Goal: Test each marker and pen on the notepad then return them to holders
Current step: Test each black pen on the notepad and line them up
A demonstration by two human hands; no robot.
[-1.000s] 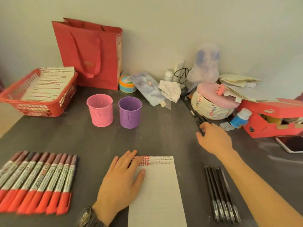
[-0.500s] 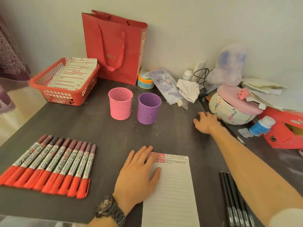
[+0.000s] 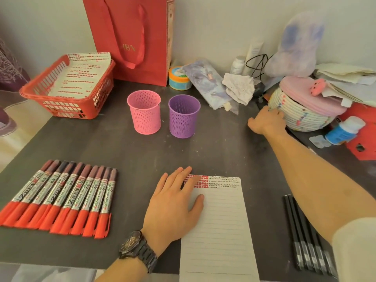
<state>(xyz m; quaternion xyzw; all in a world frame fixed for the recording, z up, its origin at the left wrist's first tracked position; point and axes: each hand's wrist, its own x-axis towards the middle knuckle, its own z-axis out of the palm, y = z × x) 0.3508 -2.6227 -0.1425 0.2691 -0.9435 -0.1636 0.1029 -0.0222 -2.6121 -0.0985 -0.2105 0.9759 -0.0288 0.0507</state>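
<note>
The left hand point(image 3: 175, 202) lies flat on the notepad point(image 3: 219, 231). The right hand point(image 3: 266, 122) reaches beside the woven basket point(image 3: 301, 117), its grip hidden. The black pens point(image 3: 305, 241) lie lengthwise near its elbow, and the markers point(image 3: 61, 198) lie left of the left hand.

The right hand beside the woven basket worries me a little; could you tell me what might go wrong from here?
The right hand reaches against the woven basket, with papers piled against its pink lid; a nudge could spill them.
The notepad overhangs the table's near edge, pinned only by the left hand; lifting that hand may let it slide.
The forearm hangs over the black pens and could scatter them.
</note>
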